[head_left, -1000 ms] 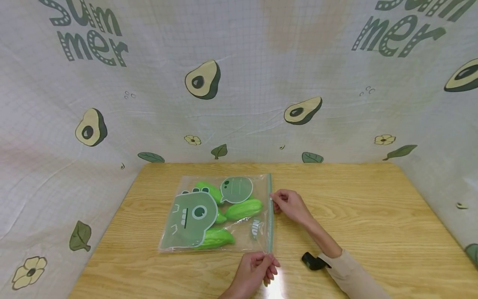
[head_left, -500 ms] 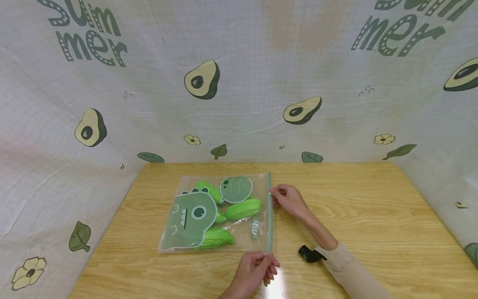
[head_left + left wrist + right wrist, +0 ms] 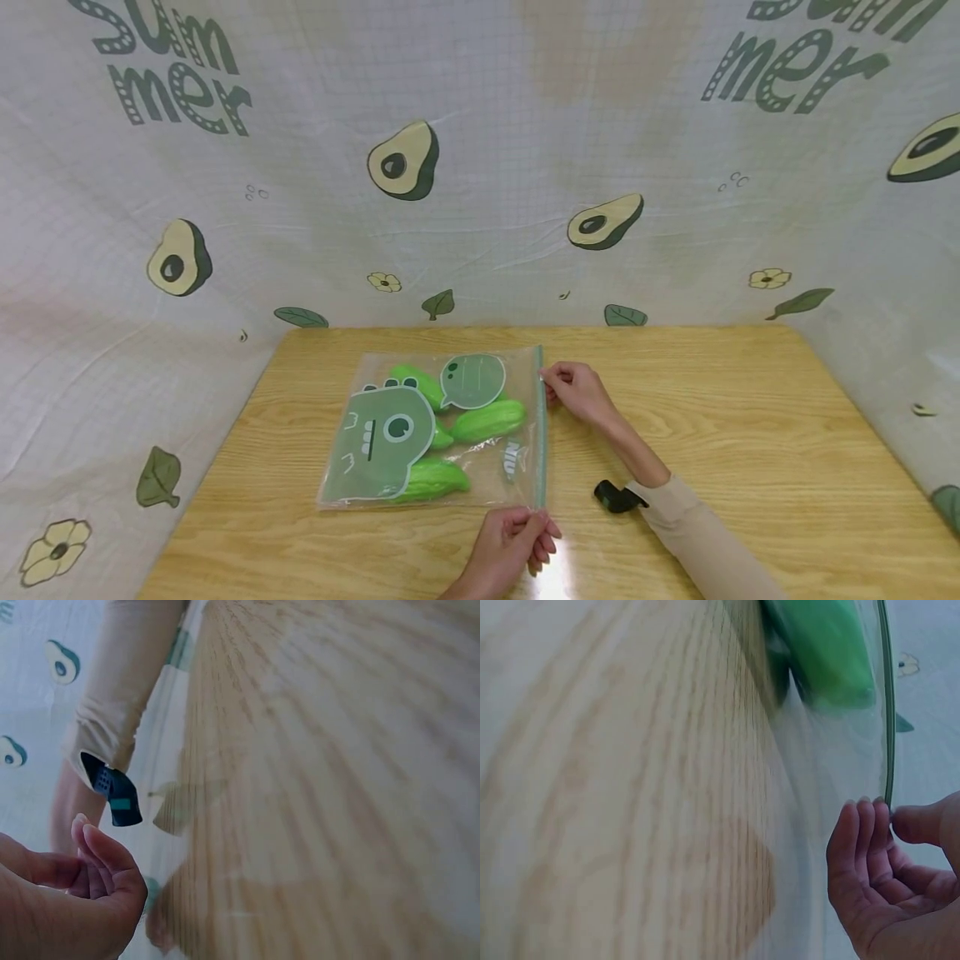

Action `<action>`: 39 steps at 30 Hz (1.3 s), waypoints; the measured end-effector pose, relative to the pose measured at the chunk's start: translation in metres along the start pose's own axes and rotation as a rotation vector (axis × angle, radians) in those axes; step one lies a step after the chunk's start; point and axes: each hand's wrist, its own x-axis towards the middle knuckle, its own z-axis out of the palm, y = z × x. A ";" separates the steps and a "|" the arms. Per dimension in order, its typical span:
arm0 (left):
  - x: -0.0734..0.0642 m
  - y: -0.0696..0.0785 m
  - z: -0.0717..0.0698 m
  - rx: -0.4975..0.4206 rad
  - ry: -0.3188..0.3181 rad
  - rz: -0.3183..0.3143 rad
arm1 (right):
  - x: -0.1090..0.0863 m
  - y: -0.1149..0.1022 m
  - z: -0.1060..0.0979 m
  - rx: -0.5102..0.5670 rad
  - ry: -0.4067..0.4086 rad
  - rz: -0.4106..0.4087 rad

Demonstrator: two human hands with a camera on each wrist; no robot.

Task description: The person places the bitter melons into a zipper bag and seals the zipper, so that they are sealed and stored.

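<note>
A clear zip bag (image 3: 487,492) with a green monster print lies flat on the table, with several green bumpy gourd-like vegetables (image 3: 489,422) inside. Its green zip strip (image 3: 542,442) runs along the right side. My left hand (image 3: 510,546) pinches the near end of that strip between thumb and fingers. Toward the far end, my right hand (image 3: 581,393) pinches the strip. In the right wrist view, the thumb and fingers of my right hand (image 3: 900,877) meet at the strip's edge. The left wrist view shows my left hand (image 3: 75,900) with curled fingers; the bag is out of sight there.
The wooden table (image 3: 712,417) extends to both sides of the bag. A black wrist camera (image 3: 617,497) sticks out from the right sleeve (image 3: 693,533), above the table. A white cloth (image 3: 495,167) printed with avocados hangs behind and at the sides.
My right hand has slid along the zip strip toward its far end, its forearm and wrist camera moving with it. My left hand has kept its place at the near corner.
</note>
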 end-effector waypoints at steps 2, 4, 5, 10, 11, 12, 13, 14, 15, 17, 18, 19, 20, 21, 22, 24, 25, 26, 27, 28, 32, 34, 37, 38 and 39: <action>0.000 0.000 0.000 0.001 -0.001 0.007 | 0.002 0.000 0.000 0.005 0.001 0.002; 0.000 0.000 -0.001 0.002 -0.001 0.013 | 0.003 -0.001 0.000 0.013 0.003 0.006; 0.000 0.000 -0.001 0.006 -0.003 0.015 | 0.004 -0.001 0.000 0.015 0.002 0.009; 0.000 -0.001 -0.002 0.008 -0.015 0.013 | 0.008 -0.002 -0.001 0.019 0.010 0.017; 0.000 -0.001 -0.002 0.007 -0.017 0.010 | 0.009 -0.002 -0.001 0.020 0.009 0.016; 0.000 -0.001 -0.002 0.005 -0.018 0.006 | 0.011 -0.001 -0.002 0.019 0.010 0.015; 0.000 -0.001 -0.002 0.006 -0.018 0.005 | 0.012 -0.001 -0.002 0.019 0.013 0.014; 0.000 -0.001 -0.002 0.004 -0.017 0.002 | 0.013 0.000 -0.002 0.018 0.016 0.014; 0.000 -0.002 -0.002 0.003 -0.015 0.000 | 0.015 0.001 -0.003 0.017 0.018 0.014; 0.000 -0.001 -0.002 0.002 -0.013 -0.002 | 0.018 0.001 -0.003 0.017 0.018 0.015; 0.000 -0.001 -0.002 0.001 -0.012 -0.003 | 0.019 0.002 -0.004 0.017 0.021 0.016; -0.001 -0.001 -0.002 -0.001 -0.011 -0.002 | 0.020 0.002 -0.004 0.015 0.024 0.016; -0.001 -0.001 -0.002 -0.002 -0.010 -0.004 | 0.021 0.002 -0.004 0.015 0.023 0.014; -0.001 -0.001 -0.002 -0.003 -0.010 -0.004 | 0.022 0.002 -0.005 0.016 0.023 0.013; -0.001 -0.001 -0.002 -0.002 -0.009 -0.005 | 0.023 0.002 -0.005 0.019 0.024 0.012; -0.001 -0.001 -0.002 -0.003 -0.007 -0.006 | 0.026 0.002 -0.006 0.026 0.024 0.012; -0.001 -0.002 -0.002 -0.002 -0.007 -0.007 | 0.027 0.001 -0.006 0.027 0.024 0.013; -0.001 -0.002 -0.002 -0.001 -0.006 -0.009 | 0.028 0.001 -0.007 0.031 0.023 0.018; -0.001 -0.002 -0.002 0.000 -0.005 -0.010 | 0.029 0.001 -0.007 0.033 0.025 0.023; -0.001 -0.002 -0.002 0.000 -0.005 -0.010 | 0.030 0.000 -0.007 0.034 0.026 0.028; -0.002 -0.003 -0.002 0.001 -0.008 -0.014 | 0.033 0.000 -0.009 0.021 0.030 0.023; -0.003 -0.002 -0.003 0.002 -0.012 -0.015 | 0.035 0.000 -0.010 0.016 0.034 0.017; -0.003 -0.002 -0.003 0.004 -0.019 -0.013 | 0.038 0.001 -0.011 0.001 0.043 0.009; -0.004 -0.002 -0.003 0.004 -0.020 -0.014 | 0.039 0.001 -0.011 -0.005 0.044 0.008; -0.004 -0.001 -0.004 0.004 -0.020 -0.015 | 0.039 0.001 -0.011 -0.009 0.046 0.011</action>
